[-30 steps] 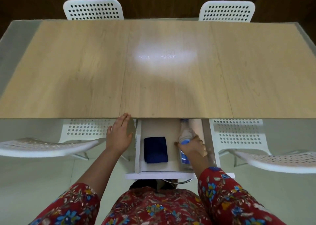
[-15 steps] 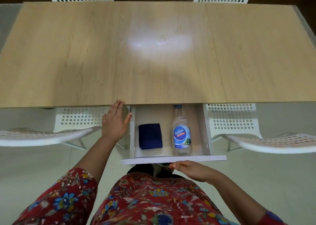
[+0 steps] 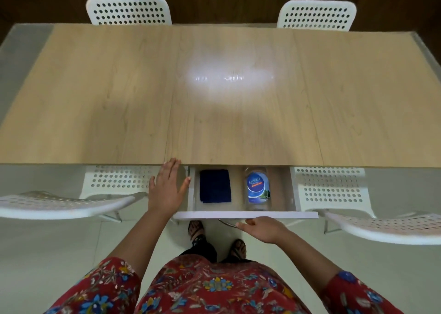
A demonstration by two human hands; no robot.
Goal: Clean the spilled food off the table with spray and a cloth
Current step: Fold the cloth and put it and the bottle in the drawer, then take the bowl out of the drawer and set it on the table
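The left hand's fingers [image 3: 170, 170] lie straight and close together, tips at the near edge of the pale wood-grain worktop [image 3: 119, 99], thumb spread toward the left wall of the open white drawer [image 3: 286, 215]; the left hand [image 3: 167, 189] holds nothing. The right hand's fingers [image 3: 245, 224] are loosely curled, tips at the thin metal handle [image 3: 226, 223] below the drawer front; whether they pinch it I cannot tell. The right hand [image 3: 262, 229] sits just under that front. Inside, the folded dark blue cloth [image 3: 215, 186] lies at the left and the clear spray bottle with a blue label [image 3: 258, 189] lies on its side at the right, the 2 apart. No food shows on the worktop, only glare, so the step looks like drawer handling, either fetching or stowing. Fetching calls for reaching over the front to the bottle; closing calls for a straight push with the left thumb kept clear.
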